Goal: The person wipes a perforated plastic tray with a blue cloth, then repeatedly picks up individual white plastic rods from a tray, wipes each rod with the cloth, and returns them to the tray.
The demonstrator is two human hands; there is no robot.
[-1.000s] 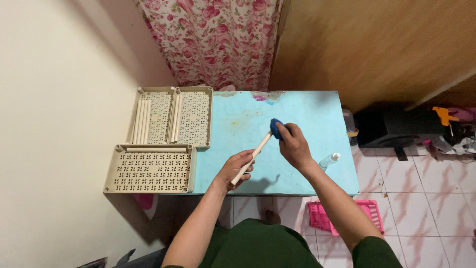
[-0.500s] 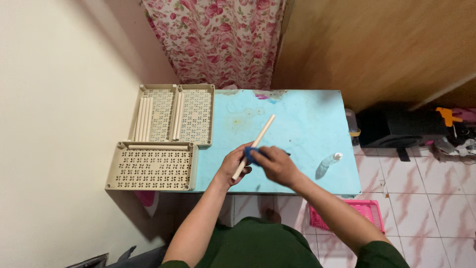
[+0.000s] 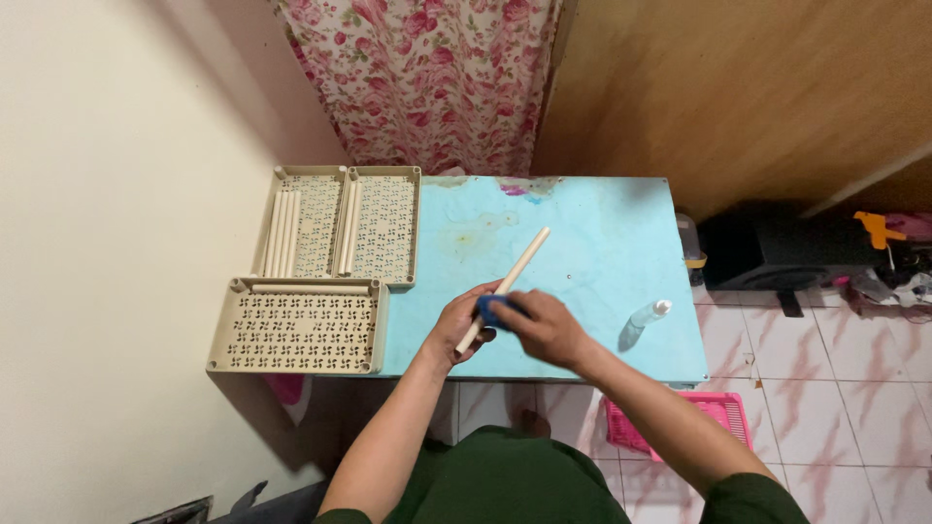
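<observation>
The left hand [image 3: 454,330] is closed around the near end of a smooth cream rod [image 3: 507,283], slanted far-right over the light-blue table [image 3: 592,243]. The right hand [image 3: 546,328] is pinched on a blue cloth [image 3: 488,309], pressed to the rod. Compared with a second ago, the cloth has been drawn from the rod's far end to its near end.

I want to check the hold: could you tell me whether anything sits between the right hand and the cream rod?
Yes: a blue cloth lies between the right hand and the cream rod; the left hand grips the rod directly.
</observation>
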